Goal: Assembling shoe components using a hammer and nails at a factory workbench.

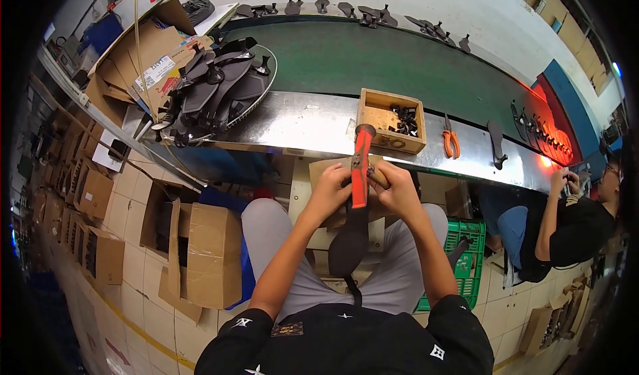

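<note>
My right hand [399,192] is wrapped round the short wooden handle of a hammer [360,187], whose long head is painted red-orange. The head lies over the far end of a dark shoe sole [349,245] that points down toward my lap. Close to the left side of the hammer head, my left hand [327,194] is closed at the sole's far end; its fingertips are partly hidden. Beneath both hands is a beige stand [301,192] between my knees, with brown cardboard on it.
Ahead, a wooden box [391,101] of small black parts and orange-handled pliers [451,141] lie on the metal ledge [299,119] beside a green conveyor belt [346,55]. A basket heaped with heeled soles [216,89] stands left. Cardboard box [213,255], green crate [471,268] and a co-worker [572,222] flank me.
</note>
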`<state>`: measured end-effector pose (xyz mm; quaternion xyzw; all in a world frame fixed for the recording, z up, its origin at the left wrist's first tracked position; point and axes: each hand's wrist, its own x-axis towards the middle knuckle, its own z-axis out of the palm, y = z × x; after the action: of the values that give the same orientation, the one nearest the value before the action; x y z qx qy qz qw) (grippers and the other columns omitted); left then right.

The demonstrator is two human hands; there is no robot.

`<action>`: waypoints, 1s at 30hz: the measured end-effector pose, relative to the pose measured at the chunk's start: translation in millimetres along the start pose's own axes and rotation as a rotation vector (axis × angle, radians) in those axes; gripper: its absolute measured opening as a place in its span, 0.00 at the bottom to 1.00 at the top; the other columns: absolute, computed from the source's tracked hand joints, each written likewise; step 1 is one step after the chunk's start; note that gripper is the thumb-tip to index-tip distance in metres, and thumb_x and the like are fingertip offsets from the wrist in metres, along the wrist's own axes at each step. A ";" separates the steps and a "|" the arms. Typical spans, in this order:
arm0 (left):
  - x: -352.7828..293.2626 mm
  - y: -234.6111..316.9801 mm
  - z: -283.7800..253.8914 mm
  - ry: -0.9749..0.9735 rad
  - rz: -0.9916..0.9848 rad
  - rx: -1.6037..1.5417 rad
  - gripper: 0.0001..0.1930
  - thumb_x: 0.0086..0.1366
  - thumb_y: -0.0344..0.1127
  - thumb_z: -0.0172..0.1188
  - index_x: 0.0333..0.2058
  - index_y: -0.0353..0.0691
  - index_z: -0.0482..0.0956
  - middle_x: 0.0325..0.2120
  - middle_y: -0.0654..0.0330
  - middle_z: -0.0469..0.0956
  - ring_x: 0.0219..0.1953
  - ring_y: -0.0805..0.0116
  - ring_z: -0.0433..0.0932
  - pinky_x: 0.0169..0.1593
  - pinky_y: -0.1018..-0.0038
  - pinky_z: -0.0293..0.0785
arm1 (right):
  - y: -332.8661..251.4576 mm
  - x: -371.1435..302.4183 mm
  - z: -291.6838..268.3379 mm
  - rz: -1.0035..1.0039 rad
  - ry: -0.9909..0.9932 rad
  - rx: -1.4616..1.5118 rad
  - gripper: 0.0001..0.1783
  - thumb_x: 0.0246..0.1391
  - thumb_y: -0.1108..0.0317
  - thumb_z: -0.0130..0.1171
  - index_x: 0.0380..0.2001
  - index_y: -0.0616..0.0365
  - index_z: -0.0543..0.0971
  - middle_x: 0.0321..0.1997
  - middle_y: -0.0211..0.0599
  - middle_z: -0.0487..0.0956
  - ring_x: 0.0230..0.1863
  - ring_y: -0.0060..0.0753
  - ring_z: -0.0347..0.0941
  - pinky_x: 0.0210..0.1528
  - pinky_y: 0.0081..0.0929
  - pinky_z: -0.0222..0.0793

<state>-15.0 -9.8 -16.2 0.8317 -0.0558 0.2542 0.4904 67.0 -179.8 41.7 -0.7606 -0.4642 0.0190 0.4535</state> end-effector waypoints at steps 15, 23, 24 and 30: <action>3.8 4.7 -4.2 -0.061 -0.249 -0.269 0.12 0.55 0.30 0.69 0.39 0.33 0.84 0.30 0.59 0.85 0.32 0.78 0.79 0.38 0.77 0.75 | -44.7 -40.3 -3.8 0.376 0.232 0.257 0.13 0.64 0.68 0.54 0.49 0.63 0.74 0.26 0.37 0.74 0.25 0.24 0.69 0.30 0.26 0.67; 7.1 1.9 -8.4 -0.132 -0.327 -0.435 0.13 0.56 0.28 0.68 0.41 0.34 0.85 0.31 0.64 0.84 0.33 0.80 0.77 0.39 0.79 0.75 | -96.8 -51.6 -21.7 0.276 0.188 0.103 0.14 0.67 0.68 0.49 0.51 0.64 0.71 0.22 0.33 0.70 0.20 0.20 0.65 0.23 0.23 0.61; 8.4 2.4 -8.7 -0.141 -0.292 -0.392 0.13 0.57 0.28 0.67 0.41 0.34 0.84 0.31 0.63 0.85 0.34 0.80 0.77 0.40 0.79 0.75 | -91.6 -51.1 -17.6 0.270 0.163 0.080 0.14 0.67 0.69 0.49 0.50 0.65 0.71 0.22 0.38 0.71 0.20 0.26 0.66 0.25 0.27 0.62; 7.5 4.9 -7.8 -0.143 -0.297 -0.356 0.12 0.57 0.28 0.66 0.41 0.34 0.84 0.33 0.62 0.85 0.35 0.79 0.78 0.41 0.79 0.75 | -92.8 -54.5 -11.6 0.334 0.105 0.061 0.14 0.65 0.69 0.50 0.49 0.66 0.70 0.25 0.51 0.75 0.24 0.48 0.71 0.29 0.36 0.65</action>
<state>-13.0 -4.6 -5.7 0.7471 -0.0116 0.1061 0.6561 -22.7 -212.3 92.8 -0.8129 -0.3063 0.0686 0.4905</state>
